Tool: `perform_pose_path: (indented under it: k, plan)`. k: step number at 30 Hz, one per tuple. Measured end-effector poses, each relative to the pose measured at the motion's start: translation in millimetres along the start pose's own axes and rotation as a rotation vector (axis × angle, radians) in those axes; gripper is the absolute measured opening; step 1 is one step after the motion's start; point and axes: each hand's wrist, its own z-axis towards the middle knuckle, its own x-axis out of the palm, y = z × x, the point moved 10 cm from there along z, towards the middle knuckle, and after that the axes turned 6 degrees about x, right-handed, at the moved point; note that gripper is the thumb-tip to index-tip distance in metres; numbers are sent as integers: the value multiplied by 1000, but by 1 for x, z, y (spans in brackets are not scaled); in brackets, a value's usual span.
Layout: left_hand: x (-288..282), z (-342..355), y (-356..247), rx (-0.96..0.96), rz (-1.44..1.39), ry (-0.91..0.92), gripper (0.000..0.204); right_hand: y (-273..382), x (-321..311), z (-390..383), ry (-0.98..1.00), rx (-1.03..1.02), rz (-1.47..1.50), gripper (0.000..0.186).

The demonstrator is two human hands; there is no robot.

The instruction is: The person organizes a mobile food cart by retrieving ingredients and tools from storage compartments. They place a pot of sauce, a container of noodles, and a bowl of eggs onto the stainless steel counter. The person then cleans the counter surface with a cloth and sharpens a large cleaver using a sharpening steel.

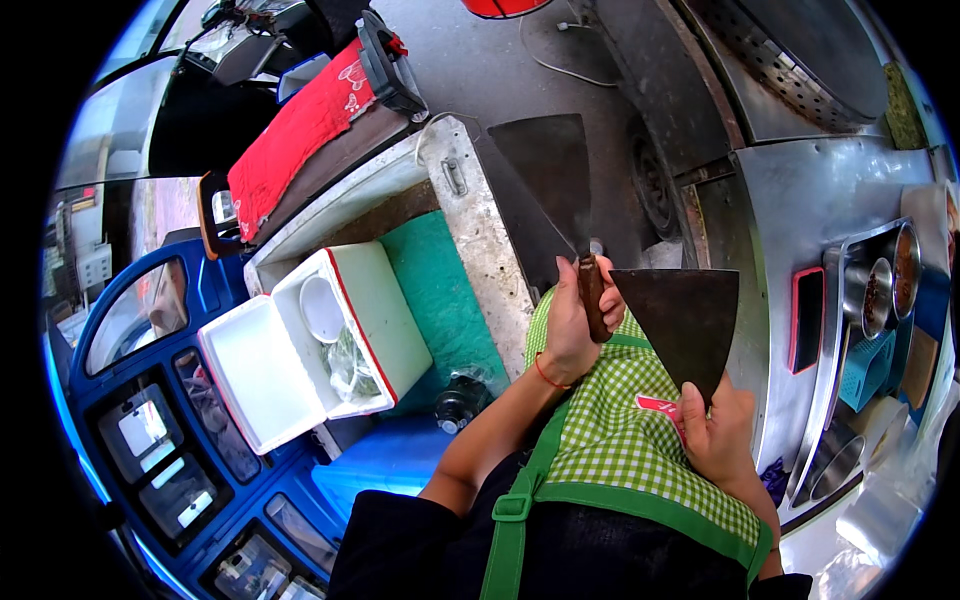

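Observation:
My left hand point(568, 335) is wrapped round the brown wooden handle of a wide metal scraper point(550, 165), whose dark, flared blade points up and away from me. In my right hand point(722, 440) I grip a second scraper point(685, 315) low down, thumb against its blade. That blade also flares upward, and its handle is hidden behind my fingers. Both tools are held apart in front of my green checked apron point(610, 440).
To the left, an open white foam box point(390, 300) with a bowl and plastic bag sits in a cart bed point(490, 220) beside a blue door point(150, 360). On the right, a steel counter point(780, 210) carries a phone point(806, 320) and a tray of metal bowls point(875, 290).

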Motion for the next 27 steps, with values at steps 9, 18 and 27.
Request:
perform_pose_path:
  k: [9, 18, 27]
  plan:
    - [9, 1, 1, -8, -26, 61, 47, 3, -1, 3, 13, -28, -22, 23]
    - [9, 2, -3, 51, 73, 91, 29, 4, -1, 6, 45, -19, 21, 23]
    - [12, 2, -5, 30, 137, 94, 29, 9, -2, 5, 30, -86, -8, 24]
